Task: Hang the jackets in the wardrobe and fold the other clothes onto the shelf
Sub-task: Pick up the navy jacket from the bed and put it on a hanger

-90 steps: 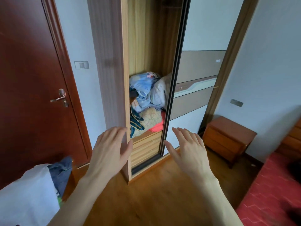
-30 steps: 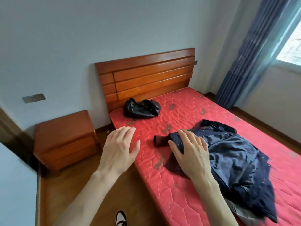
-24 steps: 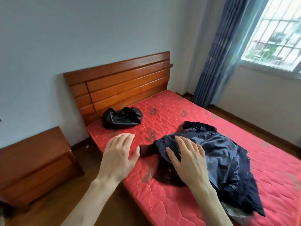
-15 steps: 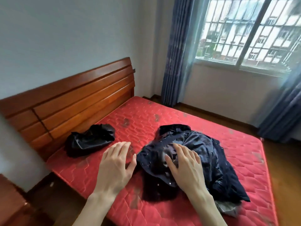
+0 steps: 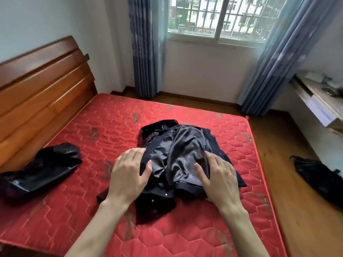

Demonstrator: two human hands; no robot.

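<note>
on the red mattress both flat, open-fingered hands, left hand and right hand, part-cover a seemingly inside-out dark jacket.

A dark navy jacket is seen crumpled in a heap, shiny lining turned outward, under and between both hands. A glossy black jacket is seen bunched well to the left of the left hand.

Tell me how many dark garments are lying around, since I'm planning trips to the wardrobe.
3. One jacket mid-mattress under both hands, one black garment on the bed's left near the headboard, one dark bundle on the floor at right. More could be hidden underneath or out of view.
</note>
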